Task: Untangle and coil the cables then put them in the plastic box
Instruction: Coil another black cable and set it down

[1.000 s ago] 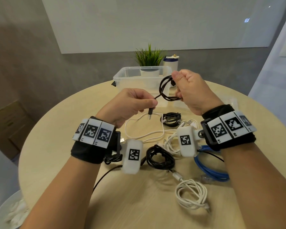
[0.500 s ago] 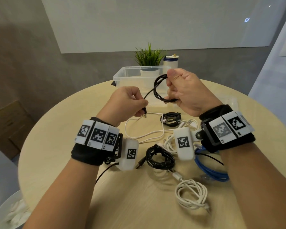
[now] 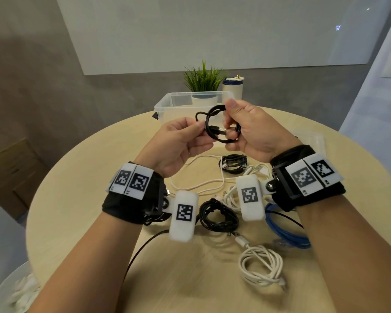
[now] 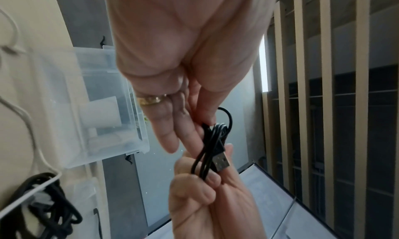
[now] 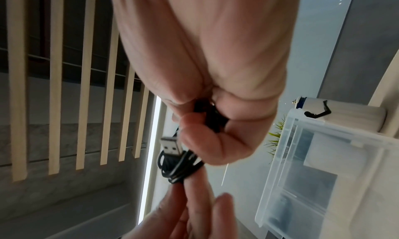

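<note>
loose cables (image 3: pixel 219 219) (tabletop), plant (image 3: pixel 203 80) behind box (image 3: pixel 167 104)

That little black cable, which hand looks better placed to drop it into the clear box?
Probably the right hand: it grips the whole coil of the black cable, while the left hand only pinches a loose end. The plastic box sits just beyond.

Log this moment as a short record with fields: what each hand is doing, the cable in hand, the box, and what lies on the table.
left hand: pinches the free end of the black cable
right hand: grips the coiled loops
black cable: small coil held above the table, USB plug sticking out
plastic box: clear, lid off, at the far edge of the table; no cable visible inside
round table: two black bundles, white cables, one blue cable lie on it
behind box: potted plant, white canister
</note>
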`<action>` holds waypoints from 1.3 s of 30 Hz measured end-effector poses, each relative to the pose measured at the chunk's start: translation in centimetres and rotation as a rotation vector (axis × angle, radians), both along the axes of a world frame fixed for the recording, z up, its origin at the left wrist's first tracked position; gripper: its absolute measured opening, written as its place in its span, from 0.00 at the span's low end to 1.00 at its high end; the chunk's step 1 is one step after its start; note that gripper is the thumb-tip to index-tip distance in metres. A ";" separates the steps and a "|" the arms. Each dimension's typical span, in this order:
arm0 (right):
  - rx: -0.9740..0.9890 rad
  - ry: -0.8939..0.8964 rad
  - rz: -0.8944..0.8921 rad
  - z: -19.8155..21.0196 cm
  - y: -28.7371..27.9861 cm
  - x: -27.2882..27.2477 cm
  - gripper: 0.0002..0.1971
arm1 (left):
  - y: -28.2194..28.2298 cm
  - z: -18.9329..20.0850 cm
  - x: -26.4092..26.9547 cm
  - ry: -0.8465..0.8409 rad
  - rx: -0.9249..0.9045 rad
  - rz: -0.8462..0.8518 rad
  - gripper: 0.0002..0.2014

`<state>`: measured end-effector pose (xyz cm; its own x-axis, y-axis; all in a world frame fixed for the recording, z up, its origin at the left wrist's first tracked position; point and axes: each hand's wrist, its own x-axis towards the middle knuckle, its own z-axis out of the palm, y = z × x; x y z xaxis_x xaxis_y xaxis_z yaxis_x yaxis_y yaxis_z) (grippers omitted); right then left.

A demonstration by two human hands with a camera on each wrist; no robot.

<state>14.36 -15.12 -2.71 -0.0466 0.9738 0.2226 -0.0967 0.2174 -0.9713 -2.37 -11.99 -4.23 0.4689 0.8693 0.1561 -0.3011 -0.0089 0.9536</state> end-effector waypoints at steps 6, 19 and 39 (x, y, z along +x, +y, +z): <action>0.028 -0.002 -0.041 0.1 0.0 0.0 0.16 | -0.8 -0.5 1.1 0.200 0.105 -0.043 0.09; 0.020 0.004 -0.041 -0.3 0.2 -0.7 0.15 | -0.3 -0.4 1.5 0.074 0.169 0.327 0.02; -0.003 -0.112 0.053 -0.7 0.1 0.2 0.15 | 0.0 -0.4 0.7 0.249 0.232 0.137 0.08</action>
<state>14.55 -15.03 -3.42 -0.1226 0.9700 0.2101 0.0016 0.2119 -0.9773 -1.62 -11.95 -4.58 0.3986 0.8817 0.2524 -0.0412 -0.2578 0.9653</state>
